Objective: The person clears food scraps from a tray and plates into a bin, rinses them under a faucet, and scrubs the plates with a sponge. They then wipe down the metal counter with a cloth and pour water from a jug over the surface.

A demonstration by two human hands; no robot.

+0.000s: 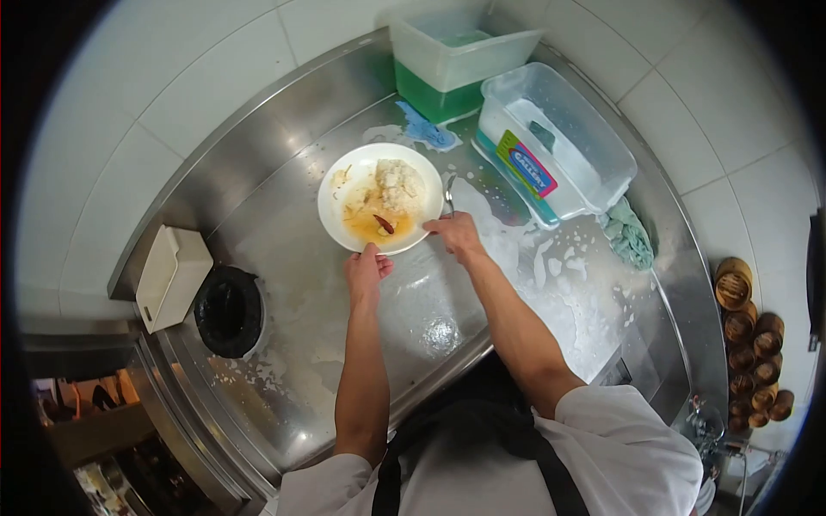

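Observation:
A white plate point(328, 196) with leftover rice point(399, 185), brownish sauce and a dark red chili point(384, 224) is between my two hands over the steel counter. My left hand point(368, 270) pinches its near rim, thumb on top. At the right rim, my right hand point(456, 234) has its fingers closed on the edge. A slim metal utensil point(449, 193), like a spoon or fork, points up from my right hand beside the plate; its lower end is hidden by the fingers.
Soapy water and foam wet the steel counter point(301, 344). Behind stand a tub of green liquid point(439, 90) and a clear labelled tub point(594, 163), with blue point(426, 129) and green cloths point(630, 234) nearby. On the left are a black-lined round opening point(229, 311) and a cream container point(172, 275).

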